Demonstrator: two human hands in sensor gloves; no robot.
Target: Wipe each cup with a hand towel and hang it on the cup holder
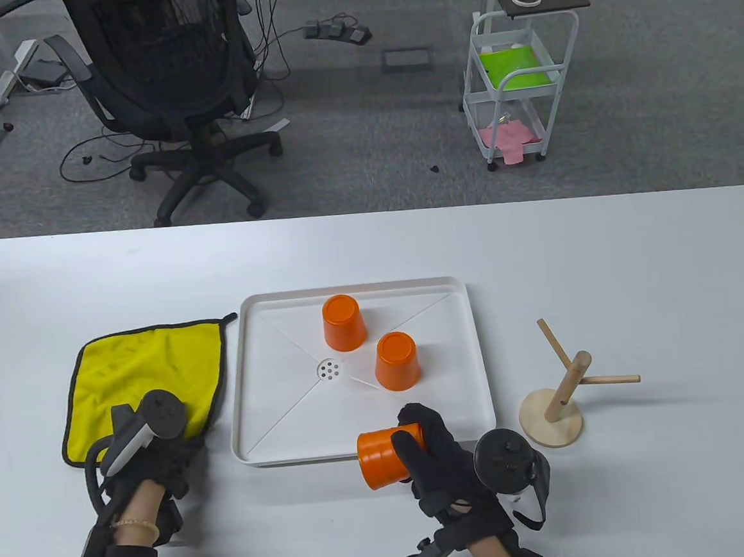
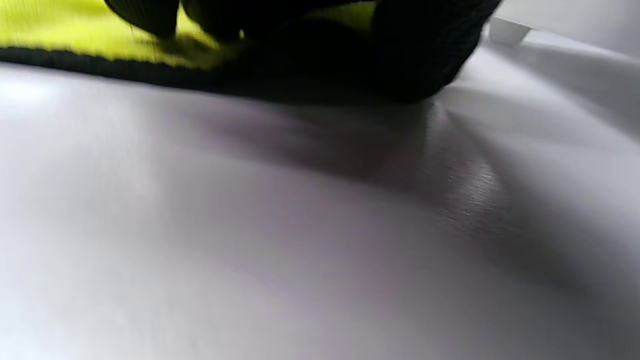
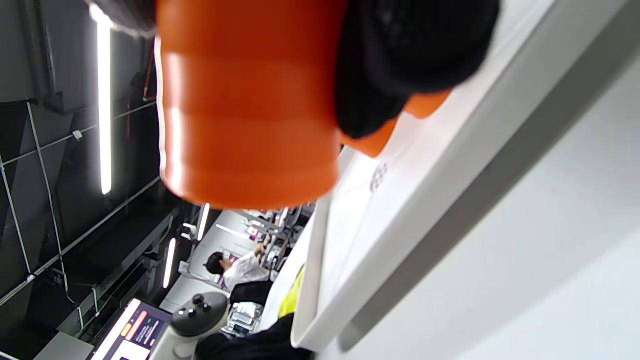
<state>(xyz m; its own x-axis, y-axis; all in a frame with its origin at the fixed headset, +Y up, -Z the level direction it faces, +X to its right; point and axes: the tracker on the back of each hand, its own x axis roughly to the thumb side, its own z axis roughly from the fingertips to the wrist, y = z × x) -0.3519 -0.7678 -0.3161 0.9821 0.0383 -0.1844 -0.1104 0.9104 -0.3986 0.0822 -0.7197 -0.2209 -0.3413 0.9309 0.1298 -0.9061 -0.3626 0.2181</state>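
Table view first: no brand or readable writing on any of the things here. The right hand has its grip wrapped round an orange cup, fingers over the top and thumb curled across the near side; the cup lies on its side, long axis running left to right, base toward the palm, held over the near edge of the white tray. Two more orange cups stand upside down inside that tray, one toward the back, one just right of the drain, close together. The wooden cup holder stands upright on the tabletop right of the tray, its pegs bare. The left hand sits on the near right corner of the yellow towel, which lies flat left of the tray. Left wrist view: blurred, dark fingertips pressing down on the towel's black-edged hem, though whether they pinch the cloth I cannot tell. Right wrist view: the held cup fills the top, a gloved finger curled round its side, tray rim beneath; a screen in the far background shows text too small to read.
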